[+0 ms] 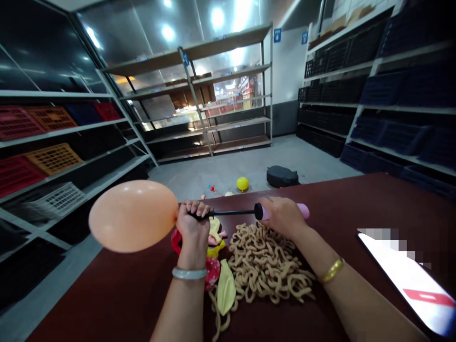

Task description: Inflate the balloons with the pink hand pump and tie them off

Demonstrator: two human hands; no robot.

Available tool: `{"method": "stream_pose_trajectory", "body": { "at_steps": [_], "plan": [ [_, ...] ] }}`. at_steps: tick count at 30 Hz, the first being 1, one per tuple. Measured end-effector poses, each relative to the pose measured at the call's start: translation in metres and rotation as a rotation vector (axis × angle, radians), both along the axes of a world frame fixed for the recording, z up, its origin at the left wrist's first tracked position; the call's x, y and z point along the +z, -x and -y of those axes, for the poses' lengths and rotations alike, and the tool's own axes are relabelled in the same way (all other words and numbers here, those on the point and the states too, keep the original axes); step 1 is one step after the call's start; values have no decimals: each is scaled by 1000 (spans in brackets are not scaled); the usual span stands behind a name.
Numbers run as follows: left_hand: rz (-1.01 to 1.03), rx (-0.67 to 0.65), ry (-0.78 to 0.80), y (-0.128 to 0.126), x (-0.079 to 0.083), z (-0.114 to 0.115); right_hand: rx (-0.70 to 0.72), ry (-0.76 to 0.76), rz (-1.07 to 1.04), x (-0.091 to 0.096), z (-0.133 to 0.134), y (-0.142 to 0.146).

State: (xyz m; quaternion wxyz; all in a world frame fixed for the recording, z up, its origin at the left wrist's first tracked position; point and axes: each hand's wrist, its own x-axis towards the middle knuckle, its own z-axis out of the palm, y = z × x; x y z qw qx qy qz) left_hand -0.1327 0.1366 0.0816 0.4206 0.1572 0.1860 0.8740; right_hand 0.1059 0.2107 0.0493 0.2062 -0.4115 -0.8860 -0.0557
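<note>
A hand balloon pump (230, 213) is held level over the table, its thin black rod drawn out between my hands. My left hand (192, 221) is closed around the pump's black end, right at the neck of an inflated peach balloon (133, 216). How the neck sits there is hidden by my fingers. On the pump's pink barrel, my right hand (283, 216) is wrapped shut. Flat balloons lie below my left hand, among them a pale yellow one (226, 287) and a red dotted one (213, 273). A heap of tan curled strands (267, 266) lies below my right hand.
A lit phone-like screen (409, 280) lies on the dark red table (356, 204) at right. On the floor beyond are a yellow balloon (242, 184) and a dark rounded object (282, 176). Shelves with crates (55, 159) stand left, more racks (270, 90) behind and right.
</note>
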Motion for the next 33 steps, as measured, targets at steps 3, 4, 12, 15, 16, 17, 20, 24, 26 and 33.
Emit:
{"method": "stream_pose_trajectory", "body": {
  "at_steps": [3,4,12,15,16,17,20,24,26,33],
  "plan": [
    [15,17,-40,-8,0,4,-10,-33,7,4,3,-3],
    [26,21,-45,-13,-2,3,-15,-35,12,5,5,-3],
    [-11,-107,-16,-72,-29,-5,61,62,-22,1,37,21],
    [-36,-126,-4,-86,-33,-5,62,67,-49,0,44,25],
    [-40,-130,-5,-88,-34,-5,61,62,-51,0,45,25],
    [-43,-136,-9,-88,-35,-5,62,57,-53,0,45,26],
    [-58,-138,-16,-84,-34,-5,77,49,-52,-2,43,26],
    [-55,-82,12,-63,-23,-5,62,43,-17,-7,29,23],
    [-31,-42,24,-44,-15,-4,38,28,7,-9,18,17],
    [-30,69,-20,-6,-5,1,18,-51,20,-4,1,-5]
  ]
}}
